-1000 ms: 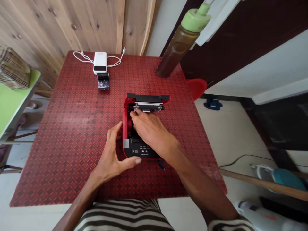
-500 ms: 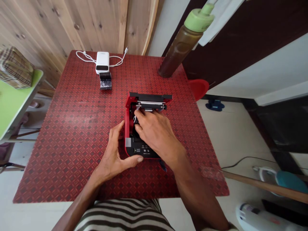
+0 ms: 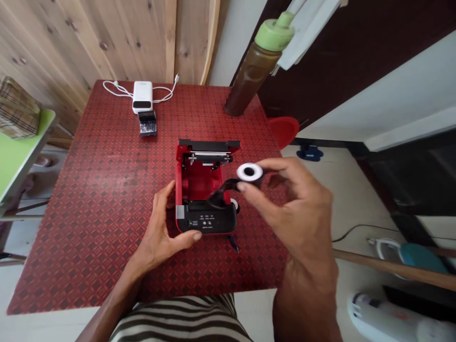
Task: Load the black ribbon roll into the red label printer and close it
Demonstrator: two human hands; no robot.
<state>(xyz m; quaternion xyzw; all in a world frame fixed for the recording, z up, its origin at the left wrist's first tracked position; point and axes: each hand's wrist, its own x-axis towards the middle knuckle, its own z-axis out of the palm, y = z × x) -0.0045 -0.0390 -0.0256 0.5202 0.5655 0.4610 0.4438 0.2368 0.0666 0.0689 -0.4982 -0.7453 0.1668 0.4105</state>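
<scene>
**Pinched aloft, braced below**

Through your head camera, your right hand grasps a small round roll with a white face and a trailing dark strip between thumb and fingers, held up just right of the printer; your left hand stays loosely open, cupping the side of the boxy red-and-black thermal printer; its lid stands open, its red compartment showing; it sits mid-way on the red diamond-patterned table; a white power bank lies further off.
</scene>
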